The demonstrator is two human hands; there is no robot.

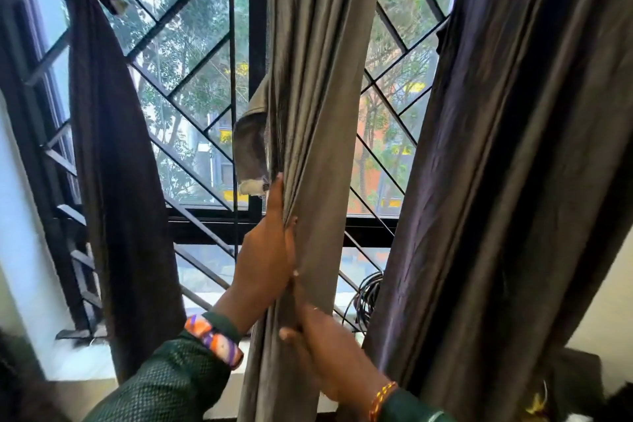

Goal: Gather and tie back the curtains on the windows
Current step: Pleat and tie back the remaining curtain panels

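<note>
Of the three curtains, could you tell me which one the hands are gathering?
The middle grey curtain: left hand and right hand grip it; the dark side ones hang untouched.

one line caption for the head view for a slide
Both hands, left above right, bunch the middle grey curtain at a grilled window, its tie-back hanging loose.

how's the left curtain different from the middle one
The left curtain is dark brown and already tied near its top; the middle curtain is lighter grey, untied, gathered by the left hand and right hand. Nothing touches the left curtain. Both hang bunched before the window grille.
</note>
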